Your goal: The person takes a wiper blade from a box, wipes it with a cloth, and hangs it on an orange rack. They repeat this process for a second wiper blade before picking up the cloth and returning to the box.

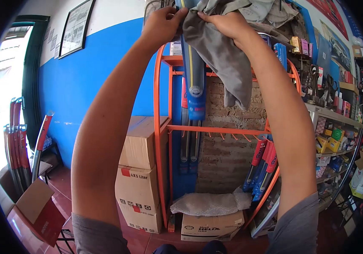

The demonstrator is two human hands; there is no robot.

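Both of my arms are raised toward the top of an orange metal rack (215, 128). My left hand (162, 26) is closed, with thumb and fingers pinching the upper part of a long blue wiper blade package (196, 99) that hangs down in front of the rack. Bunched in my right hand (228, 26) is a grey cloth (234, 70); its loose end drapes to the right of the package. The cloth covers part of the package's upper end and hides some of my right fingers. Behind, more wiper packages (184, 142) hang from the rack.
Cardboard boxes (137, 190) are stacked left of the rack. Bubble wrap (211, 204) lies on a Shell Helix box (211, 226) below. More wiper packages (263, 163) lean at the rack's right. A glass display case (334, 156) stands right; an open carton (35, 207) sits left.
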